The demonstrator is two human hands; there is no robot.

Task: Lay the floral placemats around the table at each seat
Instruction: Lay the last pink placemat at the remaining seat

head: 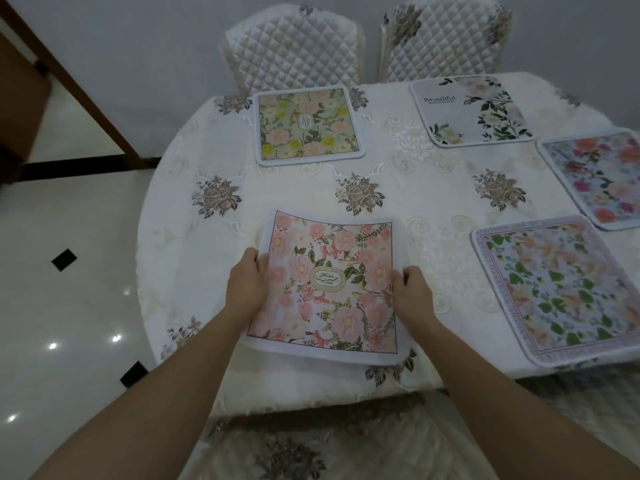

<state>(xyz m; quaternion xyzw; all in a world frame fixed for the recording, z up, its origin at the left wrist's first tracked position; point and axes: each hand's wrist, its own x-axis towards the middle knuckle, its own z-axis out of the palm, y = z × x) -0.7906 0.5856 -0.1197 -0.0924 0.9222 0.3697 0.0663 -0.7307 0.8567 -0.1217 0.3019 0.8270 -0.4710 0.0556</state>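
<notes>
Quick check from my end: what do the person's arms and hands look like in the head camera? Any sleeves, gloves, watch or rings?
Both forearms are bare up to the bottom edge of the picture, with no sleeves in view. The left hand and right hand wear no gloves. No watch, bracelet or band shows on either wrist, and no ring is visible on the fingers that can be seen. No markings or cables show on either arm.
</notes>
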